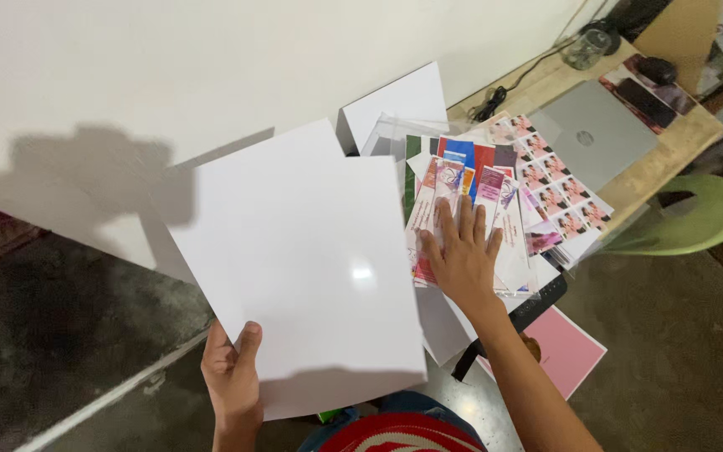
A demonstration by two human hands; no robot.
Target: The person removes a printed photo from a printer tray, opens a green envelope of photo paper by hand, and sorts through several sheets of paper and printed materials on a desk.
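Observation:
My left hand (232,377) grips the lower left corner of a stack of glossy white sheets (303,268), held up and tilted, thumb on top. My right hand (462,255) lies flat with fingers spread on a pile of printed cards and slips (487,197) inside a clear plastic sleeve on the table. The held sheets hide whatever lies beneath them.
Photo print sheets (558,188), more white sheets (399,100), a grey closed laptop (600,134), a pink sheet (566,347), a black keyboard edge (537,301), a glass jar (587,46) and cable at the back, a green plastic chair (688,222) to the right, white wall on the left.

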